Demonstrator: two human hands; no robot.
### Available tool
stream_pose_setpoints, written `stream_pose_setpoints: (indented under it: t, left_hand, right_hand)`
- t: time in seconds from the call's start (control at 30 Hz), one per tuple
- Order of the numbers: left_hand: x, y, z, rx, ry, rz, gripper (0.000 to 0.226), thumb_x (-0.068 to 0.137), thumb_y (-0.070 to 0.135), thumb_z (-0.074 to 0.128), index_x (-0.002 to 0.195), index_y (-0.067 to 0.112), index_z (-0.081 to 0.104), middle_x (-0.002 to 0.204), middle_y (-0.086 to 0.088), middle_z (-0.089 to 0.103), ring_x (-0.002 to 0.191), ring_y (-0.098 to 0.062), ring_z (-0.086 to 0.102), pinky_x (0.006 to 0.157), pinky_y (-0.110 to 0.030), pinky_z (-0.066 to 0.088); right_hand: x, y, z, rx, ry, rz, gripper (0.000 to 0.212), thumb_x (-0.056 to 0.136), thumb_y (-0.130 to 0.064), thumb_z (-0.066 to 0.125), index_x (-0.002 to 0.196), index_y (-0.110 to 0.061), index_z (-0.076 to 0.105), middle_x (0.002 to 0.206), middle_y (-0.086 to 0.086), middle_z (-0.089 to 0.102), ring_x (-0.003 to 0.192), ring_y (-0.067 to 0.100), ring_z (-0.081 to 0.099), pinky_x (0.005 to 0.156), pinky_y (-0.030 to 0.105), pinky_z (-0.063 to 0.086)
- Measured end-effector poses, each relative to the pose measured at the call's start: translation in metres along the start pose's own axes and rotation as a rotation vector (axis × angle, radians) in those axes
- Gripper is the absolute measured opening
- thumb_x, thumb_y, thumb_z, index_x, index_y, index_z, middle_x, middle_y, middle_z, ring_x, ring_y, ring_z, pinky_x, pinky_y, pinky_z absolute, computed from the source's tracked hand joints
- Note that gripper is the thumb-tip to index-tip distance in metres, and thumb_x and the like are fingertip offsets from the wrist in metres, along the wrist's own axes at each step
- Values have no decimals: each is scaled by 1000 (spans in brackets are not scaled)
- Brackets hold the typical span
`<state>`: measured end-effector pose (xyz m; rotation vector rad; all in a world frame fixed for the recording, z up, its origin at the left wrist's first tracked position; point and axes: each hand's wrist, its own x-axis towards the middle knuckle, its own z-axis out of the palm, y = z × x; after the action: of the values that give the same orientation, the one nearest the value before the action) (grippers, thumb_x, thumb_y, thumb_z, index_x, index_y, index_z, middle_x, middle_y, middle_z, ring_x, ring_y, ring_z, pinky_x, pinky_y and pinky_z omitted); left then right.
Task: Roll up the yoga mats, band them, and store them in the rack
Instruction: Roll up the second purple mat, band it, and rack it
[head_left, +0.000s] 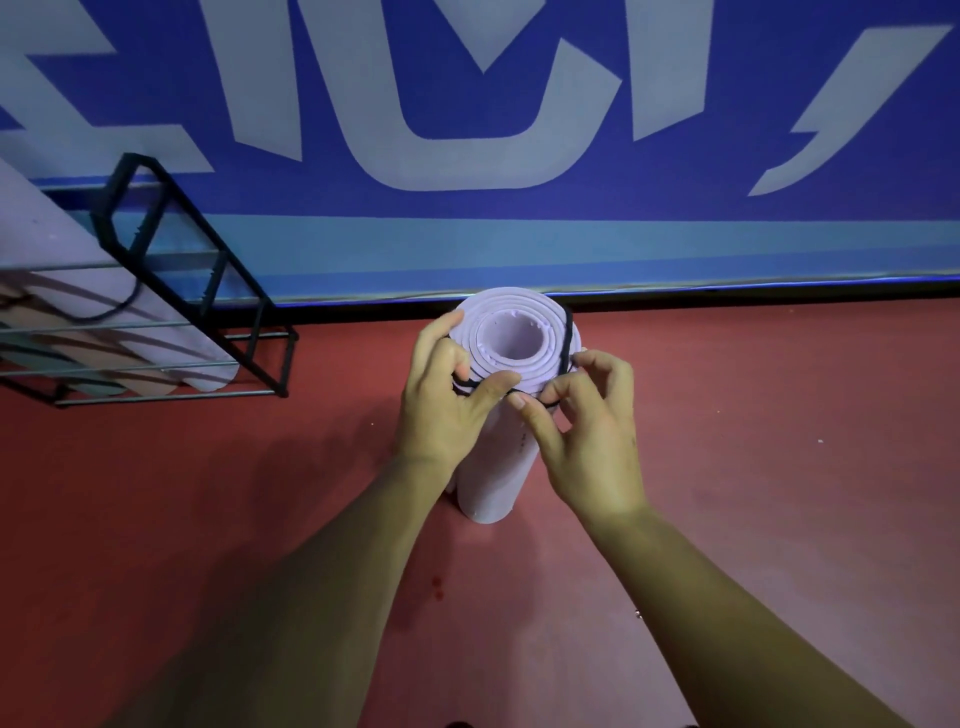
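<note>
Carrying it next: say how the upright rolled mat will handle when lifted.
Likely light: the mat looks like foam. Standing on end, it may tip if released. The band sits only at the top, so layers could unroll.

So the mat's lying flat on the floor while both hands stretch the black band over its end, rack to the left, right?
Not quite. The head view shows the mat standing upright on its end on the floor, not lying flat. The left hand and right hand do pinch the band at its top end, and the rack is to the left.
</note>
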<state>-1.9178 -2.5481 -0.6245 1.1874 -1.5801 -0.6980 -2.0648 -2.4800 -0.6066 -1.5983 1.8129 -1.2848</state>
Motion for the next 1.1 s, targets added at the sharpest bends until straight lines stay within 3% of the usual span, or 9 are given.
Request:
stream_pose_setpoints:
  t: [0.17, 0.37, 0.47, 0.6, 0.73, 0.83, 0.9, 1.0, 1.1]
  left_hand:
    - [-1, -2, -5, -32, 42, -5, 47, 71, 45, 78, 67, 28, 34, 136, 1, 53, 104, 12, 54, 80, -11, 39]
    - [-8, -4, -1, -33, 114, 0, 46, 81, 38, 73, 64, 8, 42, 138, -13, 54, 112, 12, 54, 85, -10, 39]
    - [-9, -2, 4, -66, 147, -37, 44, 77, 40, 76, 68, 13, 43, 139, -3, 50, 120, 12, 51, 90, -10, 38]
    - [-5, 0, 15, -101, 207, -92, 45, 73, 44, 77, 67, 14, 43, 139, -1, 50, 122, 14, 49, 94, -10, 38]
    - [-3, 0, 23, -98, 200, -114, 50, 74, 45, 75, 66, 6, 45, 140, -3, 49, 120, 19, 47, 93, -7, 35]
    - [-3, -1, 22, -89, 143, -107, 50, 75, 45, 75, 66, 5, 46, 143, 1, 45, 120, 19, 48, 91, -8, 37]
    - [-3, -1, 23, -67, 119, -80, 48, 75, 44, 75, 66, 7, 47, 145, -3, 45, 123, 17, 48, 92, -10, 39]
    - [-5, -1, 26, -34, 71, -21, 47, 76, 41, 77, 62, 6, 49, 146, -19, 47, 126, 16, 46, 95, -10, 38]
    - [-8, 4, 27, -11, 60, 2, 46, 75, 37, 78, 61, 4, 49, 146, -23, 45, 126, 18, 43, 96, -7, 35]
  right_hand:
    - [-1, 3, 7, 71, 57, -9, 38, 84, -51, 72, 81, -15, 63, 130, 3, 44, 126, 12, 50, 92, 34, 54]
    - [1, 10, 6, 84, 81, -30, 36, 82, -47, 78, 73, -14, 65, 129, 5, 46, 128, 16, 51, 91, 49, 56]
    - [2, 11, 6, 81, 85, -46, 37, 81, -46, 79, 69, -14, 65, 131, 6, 47, 130, 15, 50, 97, 47, 54]
    - [8, 13, 8, 88, 94, -15, 35, 79, -37, 83, 64, -9, 68, 134, 7, 50, 131, 14, 50, 108, 22, 40]
    - [11, 13, 6, 160, 113, 74, 30, 78, -32, 88, 65, -12, 70, 138, 1, 49, 135, 8, 48, 109, 35, 45]
    - [11, 8, 0, 162, 142, 107, 31, 83, -42, 81, 65, -21, 67, 136, -2, 49, 132, 5, 49, 104, 40, 49]
    - [14, 4, -3, 131, 153, 130, 34, 90, -42, 76, 64, -29, 58, 132, -2, 49, 128, 8, 53, 100, 37, 50]
    - [21, 2, -6, 57, 148, 178, 34, 96, -31, 69, 68, -26, 52, 128, -1, 47, 117, -6, 49, 90, 14, 43]
    - [25, 2, -5, 29, 132, 184, 24, 101, -27, 61, 82, -21, 50, 123, -4, 43, 114, 5, 51, 91, 19, 42]
